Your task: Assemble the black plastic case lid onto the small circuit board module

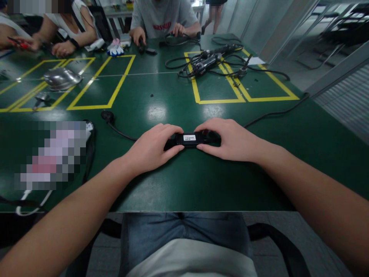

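A small black power adapter [198,141] with a white printed label lies on the green table in front of me. My left hand [154,148] grips its left end between thumb and fingers. The opposite end is pinched by my right hand [229,139]. Part of the adapter's ends is hidden behind my fingers. From the left side a black cord runs to a plug [107,115] resting on the table. Another black cord [273,114] leads away from behind my right hand toward the table's right edge.
Yellow tape [109,104] marks rectangles on the green table [161,181]. A shiny metal bowl-like part [62,79] sits at the left. Corded tools [206,64] lie at the back right. A blurred-out item [54,156] is near my left arm. Several people sit across, handling objects.
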